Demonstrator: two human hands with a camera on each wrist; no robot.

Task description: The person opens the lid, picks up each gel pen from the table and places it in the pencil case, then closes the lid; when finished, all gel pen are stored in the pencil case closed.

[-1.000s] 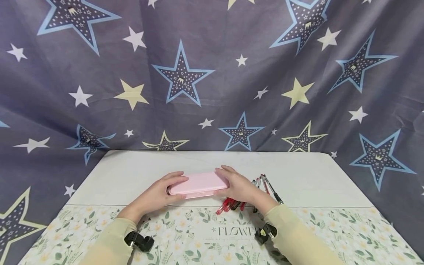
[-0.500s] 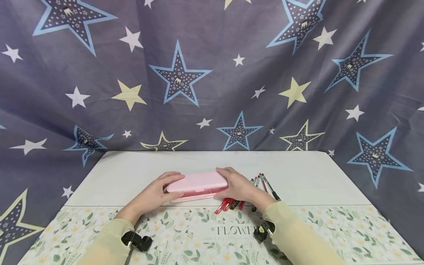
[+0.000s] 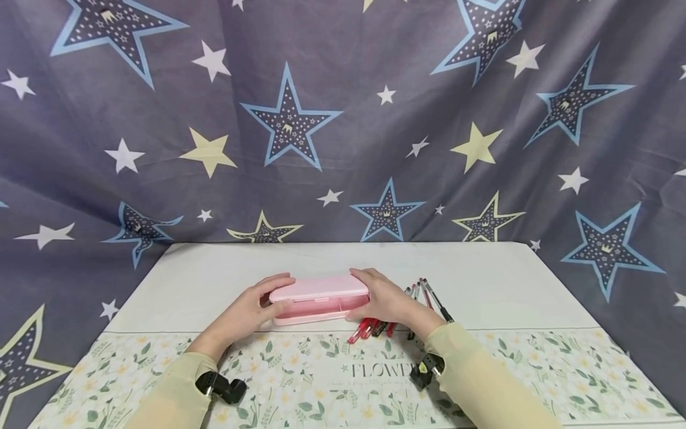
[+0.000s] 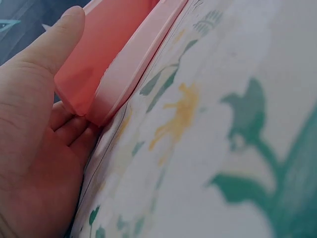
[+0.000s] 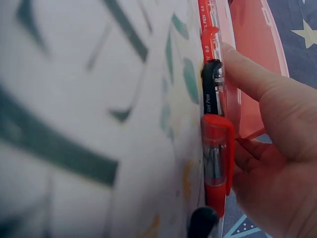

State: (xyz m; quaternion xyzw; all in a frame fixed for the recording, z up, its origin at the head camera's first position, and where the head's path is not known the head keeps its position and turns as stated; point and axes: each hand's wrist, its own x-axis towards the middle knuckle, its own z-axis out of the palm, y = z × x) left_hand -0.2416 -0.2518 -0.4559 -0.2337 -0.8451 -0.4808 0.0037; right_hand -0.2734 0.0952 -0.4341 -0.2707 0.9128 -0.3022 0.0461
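Observation:
A pink pencil case [image 3: 317, 288] lies on the table with its lid partly raised and a gap along its front. My left hand [image 3: 243, 310] grips the left end, its thumb at the raised lid's front edge and its fingers round the back. At the other end my right hand [image 3: 383, 298] holds the case, thumb at the lower front rim. In the left wrist view the pink inside of the case [image 4: 104, 44] shows beside the thumb. Several red and black gel pens [image 5: 212, 91] lie right beside the right hand in the right wrist view.
The pens [image 3: 370, 329] form a loose pile partly under the right forearm, with a black pen [image 3: 438, 302] sticking out to the right. A floral cloth [image 3: 300, 381] covers the front of the white table [image 3: 504, 286]. A star-patterned curtain [image 3: 343, 149] hangs behind.
The case was closed a second ago; its lid has lifted at the front and the gap has widened. The left thumb has risen with the lid, while the right hand stays nearly in place.

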